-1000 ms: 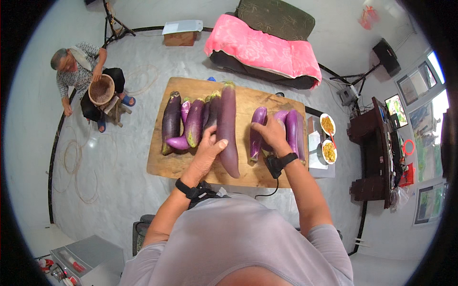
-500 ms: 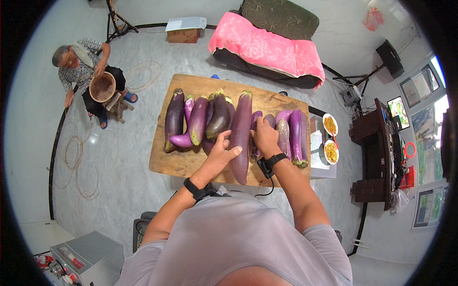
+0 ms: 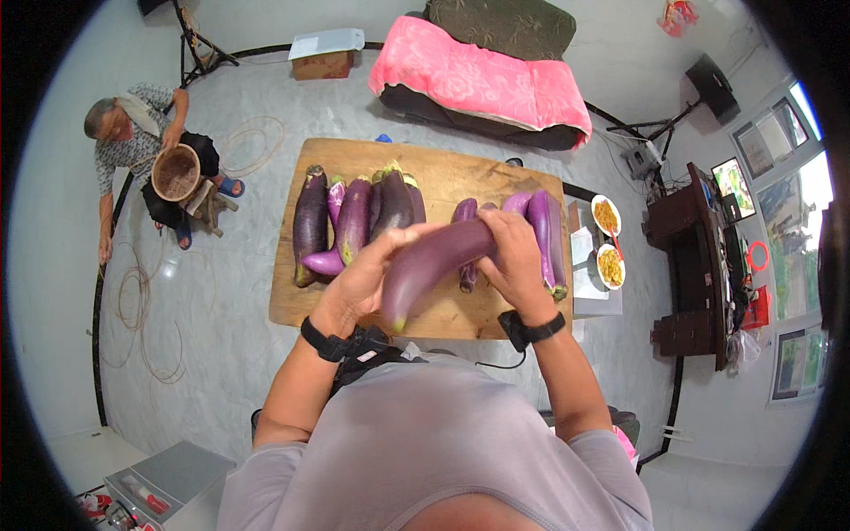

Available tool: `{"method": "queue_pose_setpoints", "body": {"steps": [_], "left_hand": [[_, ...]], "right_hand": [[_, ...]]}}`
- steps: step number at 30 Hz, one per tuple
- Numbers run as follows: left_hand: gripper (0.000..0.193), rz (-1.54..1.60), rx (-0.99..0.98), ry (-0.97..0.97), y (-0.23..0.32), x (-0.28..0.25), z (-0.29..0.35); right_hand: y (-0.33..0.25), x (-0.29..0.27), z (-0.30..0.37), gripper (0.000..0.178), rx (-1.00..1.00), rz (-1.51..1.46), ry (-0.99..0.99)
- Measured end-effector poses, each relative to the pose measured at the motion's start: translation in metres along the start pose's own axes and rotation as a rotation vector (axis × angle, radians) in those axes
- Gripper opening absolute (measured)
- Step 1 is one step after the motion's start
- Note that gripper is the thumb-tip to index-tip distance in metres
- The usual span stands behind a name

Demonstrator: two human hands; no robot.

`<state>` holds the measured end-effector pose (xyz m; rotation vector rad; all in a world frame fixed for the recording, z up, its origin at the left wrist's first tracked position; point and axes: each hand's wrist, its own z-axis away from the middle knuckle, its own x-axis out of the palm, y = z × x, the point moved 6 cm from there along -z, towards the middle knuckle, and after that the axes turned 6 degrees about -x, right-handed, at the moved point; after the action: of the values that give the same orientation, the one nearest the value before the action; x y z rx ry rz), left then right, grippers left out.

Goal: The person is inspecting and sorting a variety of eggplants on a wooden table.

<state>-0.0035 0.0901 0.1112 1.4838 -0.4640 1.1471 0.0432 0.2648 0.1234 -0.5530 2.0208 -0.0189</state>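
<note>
A large purple eggplant point(image 3: 440, 264) is raised over the near side of the wooden table point(image 3: 443, 322), slanting from upper right to lower left. My left hand point(image 3: 361, 273) grips it along its left side. My right hand point(image 3: 515, 257) wraps its upper right end, and the fingers partly hide that end. Left of my hands lies a group of eggplants, among them a dark one point(image 3: 310, 227), a lighter purple one point(image 3: 354, 212) and another dark one point(image 3: 395, 202). Beside my right hand lie several more, including a slim purple eggplant point(image 3: 542, 234); my hand partly covers this group.
At the left a person point(image 3: 133, 142) sits holding a round basket point(image 3: 177, 173), with coiled strips on the floor. Two bowls of food point(image 3: 610, 265) stand right of the table. A pink-covered sofa point(image 3: 478, 80) stands beyond it, and a dark desk point(image 3: 686, 265) is farther right.
The large eggplant has swung from nearly upright to a slant. My right hand has left the right-hand eggplants and taken hold of its upper end. The whole view has shifted slightly.
</note>
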Motion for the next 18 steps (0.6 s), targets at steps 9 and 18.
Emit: {"method": "queue_pose_setpoints", "body": {"steps": [9,18], "left_hand": [[0.055,-0.532,-0.09,0.275,-0.057,-0.046,-0.078],[0.037,-0.536,-0.021,0.512,-0.09,-0.085,-0.123]], "right_hand": [[0.01,0.033,0.048,0.053,0.694,-0.809,0.16],[0.022,0.044,0.082,0.047,0.56,-0.231,0.089]]}}
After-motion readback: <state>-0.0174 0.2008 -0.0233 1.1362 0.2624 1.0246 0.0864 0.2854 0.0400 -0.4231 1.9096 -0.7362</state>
